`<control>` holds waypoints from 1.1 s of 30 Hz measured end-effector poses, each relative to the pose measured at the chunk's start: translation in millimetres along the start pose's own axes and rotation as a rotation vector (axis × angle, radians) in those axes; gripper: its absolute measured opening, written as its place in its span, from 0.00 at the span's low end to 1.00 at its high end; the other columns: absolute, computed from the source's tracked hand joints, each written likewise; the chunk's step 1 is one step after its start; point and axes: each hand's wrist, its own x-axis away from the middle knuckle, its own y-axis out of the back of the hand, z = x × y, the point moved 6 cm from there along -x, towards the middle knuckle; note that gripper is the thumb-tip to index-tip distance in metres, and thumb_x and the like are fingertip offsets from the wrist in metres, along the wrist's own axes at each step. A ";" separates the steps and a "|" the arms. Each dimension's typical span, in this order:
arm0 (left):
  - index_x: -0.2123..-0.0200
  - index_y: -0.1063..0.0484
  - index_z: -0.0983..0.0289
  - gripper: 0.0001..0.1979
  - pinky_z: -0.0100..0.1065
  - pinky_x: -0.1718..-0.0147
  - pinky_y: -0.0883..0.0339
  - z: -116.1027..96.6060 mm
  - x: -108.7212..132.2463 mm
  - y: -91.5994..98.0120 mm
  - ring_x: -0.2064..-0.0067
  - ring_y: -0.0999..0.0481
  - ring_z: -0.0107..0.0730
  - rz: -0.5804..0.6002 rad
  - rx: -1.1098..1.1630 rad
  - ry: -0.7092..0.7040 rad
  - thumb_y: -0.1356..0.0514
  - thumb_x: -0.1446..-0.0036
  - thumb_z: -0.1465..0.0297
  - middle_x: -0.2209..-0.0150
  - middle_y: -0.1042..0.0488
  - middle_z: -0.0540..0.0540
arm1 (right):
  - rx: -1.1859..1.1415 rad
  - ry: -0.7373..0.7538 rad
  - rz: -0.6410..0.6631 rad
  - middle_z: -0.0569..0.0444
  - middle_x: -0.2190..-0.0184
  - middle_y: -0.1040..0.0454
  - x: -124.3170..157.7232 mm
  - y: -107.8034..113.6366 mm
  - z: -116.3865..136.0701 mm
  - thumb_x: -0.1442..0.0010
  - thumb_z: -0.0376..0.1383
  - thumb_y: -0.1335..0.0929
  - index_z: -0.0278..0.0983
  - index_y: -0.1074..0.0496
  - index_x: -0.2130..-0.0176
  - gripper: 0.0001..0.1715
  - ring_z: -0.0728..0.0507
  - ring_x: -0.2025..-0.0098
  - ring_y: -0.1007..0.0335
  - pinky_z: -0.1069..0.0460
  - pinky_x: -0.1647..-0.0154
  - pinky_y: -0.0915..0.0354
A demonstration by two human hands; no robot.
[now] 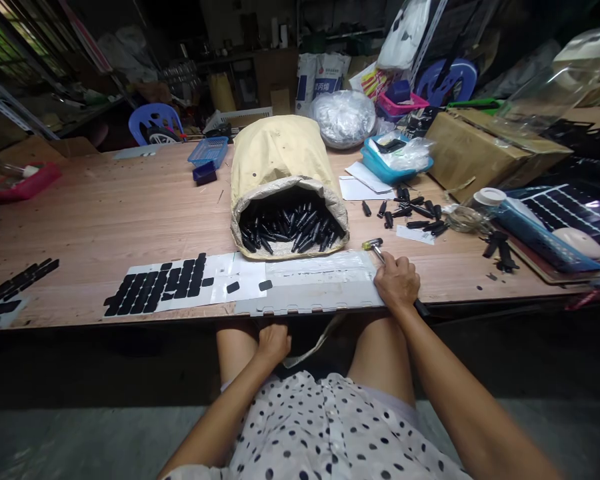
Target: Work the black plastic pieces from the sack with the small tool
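Note:
My right hand [399,280] is wrapped round the handle of a small hammer [373,245] at the table's front edge; its head points away from me. Down at the edge, over my thigh, my left hand [275,342] is closed, and whatever its fingers may hold is hidden. A cream woven sack [285,143] lies on its side, mouth towards me, with many black tapered plastic parts [305,227] inside. Before it lies a grey-white board [315,293]. Black rounded pads [150,290] cover white sheets to the left, with a couple of loose ones beside them.
Loose black parts [405,207] are scattered right of the sack, near a blue basin [395,170] and a cardboard box [490,150]. A blue basket [209,152] and a small dark blue box [205,173] stand behind left. A pink tray [27,187] sits far left.

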 end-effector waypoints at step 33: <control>0.61 0.22 0.57 0.05 0.40 0.54 0.35 -101.1 -69.6 97.3 0.54 0.28 0.42 -0.448 0.217 -0.406 0.35 0.42 0.67 0.61 0.23 0.54 | 0.043 -0.035 0.120 0.43 0.58 0.31 1.3 7.8 13.4 0.35 0.33 0.38 0.38 0.27 0.43 0.23 0.38 0.56 0.39 0.48 0.62 0.46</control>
